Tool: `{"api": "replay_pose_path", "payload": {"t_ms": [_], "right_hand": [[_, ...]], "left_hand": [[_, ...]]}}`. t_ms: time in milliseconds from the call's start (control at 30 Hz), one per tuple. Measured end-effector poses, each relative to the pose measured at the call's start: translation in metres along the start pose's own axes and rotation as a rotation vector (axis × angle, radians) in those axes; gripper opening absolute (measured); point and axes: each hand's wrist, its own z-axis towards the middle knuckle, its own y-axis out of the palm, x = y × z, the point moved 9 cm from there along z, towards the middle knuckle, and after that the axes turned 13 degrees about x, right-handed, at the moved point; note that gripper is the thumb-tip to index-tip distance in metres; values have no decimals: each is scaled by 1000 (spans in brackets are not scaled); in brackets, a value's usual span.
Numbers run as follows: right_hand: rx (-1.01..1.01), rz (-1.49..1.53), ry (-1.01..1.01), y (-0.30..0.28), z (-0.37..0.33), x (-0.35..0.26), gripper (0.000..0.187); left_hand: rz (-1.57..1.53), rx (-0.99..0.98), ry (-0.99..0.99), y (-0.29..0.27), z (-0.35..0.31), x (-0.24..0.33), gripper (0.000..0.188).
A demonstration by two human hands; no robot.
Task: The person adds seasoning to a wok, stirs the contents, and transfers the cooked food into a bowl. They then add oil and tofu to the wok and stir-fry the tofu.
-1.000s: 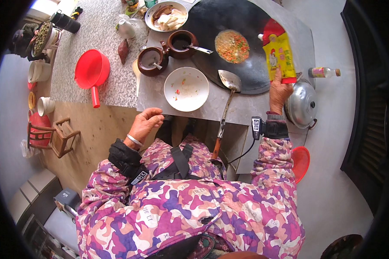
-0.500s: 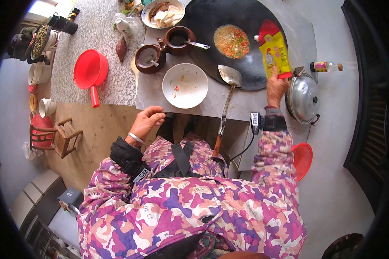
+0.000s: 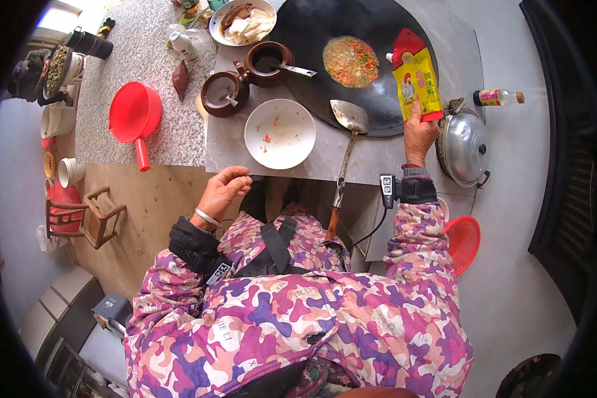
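At the right edge of the wok (image 3: 292, 56), my right hand (image 3: 420, 140) grips the lower end of a yellow and red seasoning pouch (image 3: 414, 76). A white spout on the pouch points left over the wok. Chopped orange, red and green food sits in pale liquid (image 3: 350, 62) inside the wok. My left hand (image 3: 224, 194) hovers in front of the counter edge, thumb and fingers drawn together; whatever they pinch, if anything, cannot be made out. A metal spatula (image 3: 349, 118) rests on the wok's near rim, its wooden handle toward my body.
A white bowl (image 3: 280, 154) with food scraps lies near the counter edge. Behind it stand two brown pots (image 3: 227, 111) with spoons and a bowl of sliced food (image 3: 272, 14). A red dipper (image 3: 123, 109) lies left; a lidded pot (image 3: 459, 156) and sauce bottle (image 3: 507, 97) are right.
The pouch has turned slightly, showing more of its front, and stays in my right hand. My left hand keeps almost the same place. The whole view has shifted a little.
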Motion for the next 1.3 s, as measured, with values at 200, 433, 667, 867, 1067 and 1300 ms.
{"api": "replay_pose_path", "payload": {"t_ms": [200,433,667,867,1067,1300], "right_hand": [[48,-95,29,-6,-4,8,21],[12,-130,19,-1,2,17,22],[22,-49,15,-5,1,20,24],[63,37,120,-17,4,23,26],[16,-4,29,-4,4,24,25],[36,6,72,-2,4,36,25]], "left_hand": [[23,59,-36,-7,-2,-4,24],[-46,-43,2,7,-1,5,21],[-40,-19,11,2,-3,2,24],[-23,-10,-11,2,-1,-1,23],[-26,-21,-12,5,-1,-1,23],[-34,5,-26,1,-5,-4,23]]}}
